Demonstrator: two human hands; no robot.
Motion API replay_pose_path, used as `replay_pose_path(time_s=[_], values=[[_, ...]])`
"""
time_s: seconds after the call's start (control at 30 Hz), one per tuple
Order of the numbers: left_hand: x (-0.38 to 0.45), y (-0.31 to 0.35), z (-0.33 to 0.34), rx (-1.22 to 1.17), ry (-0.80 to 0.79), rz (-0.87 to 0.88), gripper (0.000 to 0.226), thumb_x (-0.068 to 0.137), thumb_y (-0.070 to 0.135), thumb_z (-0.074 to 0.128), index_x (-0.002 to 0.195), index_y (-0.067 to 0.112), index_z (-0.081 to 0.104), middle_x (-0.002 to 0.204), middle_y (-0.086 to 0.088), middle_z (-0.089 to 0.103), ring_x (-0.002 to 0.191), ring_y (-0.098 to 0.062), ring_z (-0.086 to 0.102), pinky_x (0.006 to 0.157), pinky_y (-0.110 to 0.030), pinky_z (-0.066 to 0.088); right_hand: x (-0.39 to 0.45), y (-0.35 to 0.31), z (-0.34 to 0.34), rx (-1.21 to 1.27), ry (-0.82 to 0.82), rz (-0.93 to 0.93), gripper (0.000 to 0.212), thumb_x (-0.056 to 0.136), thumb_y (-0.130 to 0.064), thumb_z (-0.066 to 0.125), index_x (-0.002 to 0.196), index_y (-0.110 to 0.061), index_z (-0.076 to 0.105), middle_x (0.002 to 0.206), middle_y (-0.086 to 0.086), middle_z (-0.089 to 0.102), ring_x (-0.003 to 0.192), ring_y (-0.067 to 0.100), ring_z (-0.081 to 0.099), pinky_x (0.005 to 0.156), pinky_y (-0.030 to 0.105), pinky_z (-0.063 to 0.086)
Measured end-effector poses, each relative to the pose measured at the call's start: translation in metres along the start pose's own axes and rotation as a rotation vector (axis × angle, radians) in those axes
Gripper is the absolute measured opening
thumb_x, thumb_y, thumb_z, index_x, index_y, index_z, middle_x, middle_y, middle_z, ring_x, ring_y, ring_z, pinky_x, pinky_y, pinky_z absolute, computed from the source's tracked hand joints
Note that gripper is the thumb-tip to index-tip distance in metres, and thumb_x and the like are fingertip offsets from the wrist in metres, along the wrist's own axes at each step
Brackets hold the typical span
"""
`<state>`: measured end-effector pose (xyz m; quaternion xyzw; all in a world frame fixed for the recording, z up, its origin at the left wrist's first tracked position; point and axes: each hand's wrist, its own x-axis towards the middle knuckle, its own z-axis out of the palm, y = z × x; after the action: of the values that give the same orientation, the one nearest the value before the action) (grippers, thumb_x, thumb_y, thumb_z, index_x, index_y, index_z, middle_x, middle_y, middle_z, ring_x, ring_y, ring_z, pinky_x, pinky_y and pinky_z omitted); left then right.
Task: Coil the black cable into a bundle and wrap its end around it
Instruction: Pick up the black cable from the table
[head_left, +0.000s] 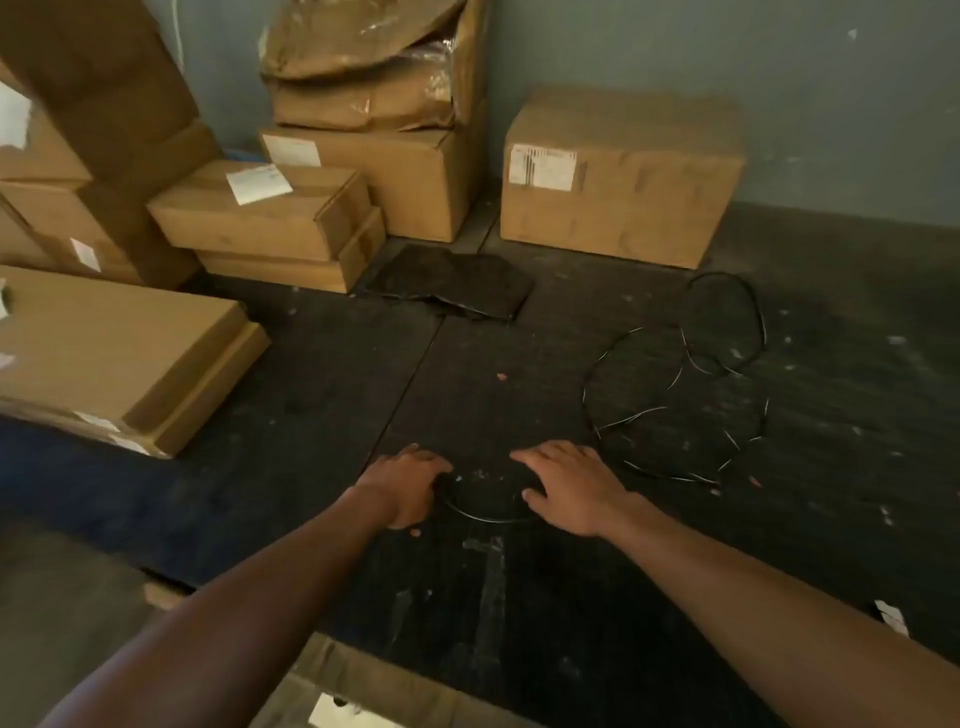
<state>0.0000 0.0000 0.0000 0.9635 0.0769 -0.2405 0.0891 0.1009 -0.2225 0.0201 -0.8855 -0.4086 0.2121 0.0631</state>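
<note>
The black cable lies in loose loops on the dark floor mat, to the right of both hands. One stretch of it curves in a low arc between my hands. My left hand is closed on that stretch at its left end. My right hand rests flat over the arc's right end, fingers spread and pointing left; whether it grips the cable is hidden under the palm.
Cardboard boxes are stacked along the left side and the back wall. A flat black sheet lies near the back boxes. Another carton edge sits at the bottom, by my left arm.
</note>
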Motion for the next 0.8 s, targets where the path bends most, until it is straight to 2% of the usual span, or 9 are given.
replay_pose_path(time_s=[0.1, 0.2, 0.27, 0.4, 0.43, 0.5, 0.6, 0.73, 0.8], values=[[-0.002, -0.009, 0.016, 0.054, 0.025, -0.009, 0.059, 0.090, 0.021, 0.062, 0.144, 0.030, 0.040, 0.156, 0.001, 0.034, 0.143, -0.024, 0.030, 0.115, -0.045, 0.031, -0.001, -0.002, 0.012, -0.125, -0.120, -0.035, 0.056, 0.093, -0.035, 0.055, 0.146, -0.030, 0.036, 0.148, 0.002, 0.044, 0.140, 0.023, 0.035, 0.116, 0.049, 0.026], [-0.006, -0.009, 0.022, 0.081, 0.102, -0.014, 0.039, 0.094, 0.026, 0.055, 0.133, 0.028, 0.049, 0.141, 0.000, 0.045, 0.129, -0.023, 0.043, 0.105, -0.042, 0.040, -0.002, -0.002, 0.022, -0.225, -0.177, -0.044, 0.045, 0.094, -0.034, 0.055, 0.138, -0.029, 0.047, 0.138, 0.003, 0.052, 0.131, 0.024, 0.043, 0.113, 0.048, 0.030], [-0.008, -0.008, 0.020, 0.161, 0.168, -0.017, 0.026, 0.098, 0.030, 0.045, 0.123, 0.028, 0.054, 0.132, 0.000, 0.050, 0.122, -0.023, 0.044, 0.103, -0.041, 0.039, -0.001, 0.000, 0.023, -0.258, -0.177, -0.055, 0.033, 0.096, -0.032, 0.052, 0.128, -0.029, 0.053, 0.127, 0.002, 0.059, 0.125, 0.023, 0.048, 0.111, 0.048, 0.031], [-0.008, -0.012, 0.018, 0.190, 0.246, -0.066, 0.028, 0.100, 0.037, 0.038, 0.119, 0.031, 0.058, 0.125, 0.004, 0.056, 0.122, -0.022, 0.043, 0.103, -0.042, 0.032, 0.001, 0.008, 0.016, -0.174, -0.155, -0.050, 0.016, 0.099, -0.026, 0.046, 0.107, -0.031, 0.059, 0.102, -0.003, 0.065, 0.105, 0.017, 0.060, 0.112, 0.046, 0.027], [-0.008, -0.013, 0.015, 0.130, 0.244, -0.084, 0.027, 0.100, 0.038, 0.038, 0.117, 0.032, 0.059, 0.122, 0.005, 0.058, 0.120, -0.021, 0.046, 0.103, -0.042, 0.033, 0.001, 0.011, 0.011, -0.142, -0.122, -0.045, 0.015, 0.099, -0.025, 0.046, 0.103, -0.032, 0.059, 0.096, -0.004, 0.065, 0.099, 0.016, 0.061, 0.110, 0.044, 0.030], [-0.005, -0.016, 0.003, -0.147, 0.213, -0.108, 0.022, 0.101, 0.035, 0.040, 0.107, 0.033, 0.060, 0.109, 0.005, 0.063, 0.109, -0.019, 0.056, 0.098, -0.040, 0.038, 0.000, 0.019, -0.004, -0.045, -0.042, -0.018, 0.015, 0.100, -0.027, 0.045, 0.103, -0.031, 0.059, 0.090, -0.005, 0.066, 0.088, 0.015, 0.062, 0.099, 0.041, 0.042], [0.000, -0.014, -0.022, -0.535, 0.106, -0.065, 0.022, 0.101, 0.023, 0.044, 0.094, 0.026, 0.065, 0.077, 0.004, 0.063, 0.082, -0.014, 0.063, 0.077, -0.028, 0.046, -0.001, 0.034, -0.039, 0.116, 0.050, 0.067, 0.020, 0.102, -0.033, 0.041, 0.105, -0.030, 0.060, 0.091, -0.003, 0.065, 0.082, 0.014, 0.061, 0.076, 0.036, 0.046], [-0.002, 0.008, -0.072, -0.736, 0.038, 0.043, 0.031, 0.103, 0.028, 0.043, 0.090, 0.013, 0.067, 0.061, -0.001, 0.055, 0.064, -0.008, 0.061, 0.070, -0.017, 0.041, 0.001, 0.059, -0.088, 0.158, 0.220, 0.103, 0.022, 0.101, -0.035, 0.042, 0.109, -0.031, 0.062, 0.099, -0.005, 0.065, 0.093, 0.019, 0.061, 0.079, 0.037, 0.047], [-0.002, 0.021, -0.095, -0.850, 0.016, 0.075, 0.036, 0.102, 0.035, 0.044, 0.085, 0.011, 0.065, 0.057, -0.001, 0.048, 0.063, -0.011, 0.061, 0.074, -0.022, 0.047, 0.000, 0.071, -0.111, 0.149, 0.312, 0.111, 0.022, 0.102, -0.034, 0.041, 0.111, -0.029, 0.061, 0.099, -0.005, 0.063, 0.094, 0.019, 0.060, 0.077, 0.036, 0.046]])
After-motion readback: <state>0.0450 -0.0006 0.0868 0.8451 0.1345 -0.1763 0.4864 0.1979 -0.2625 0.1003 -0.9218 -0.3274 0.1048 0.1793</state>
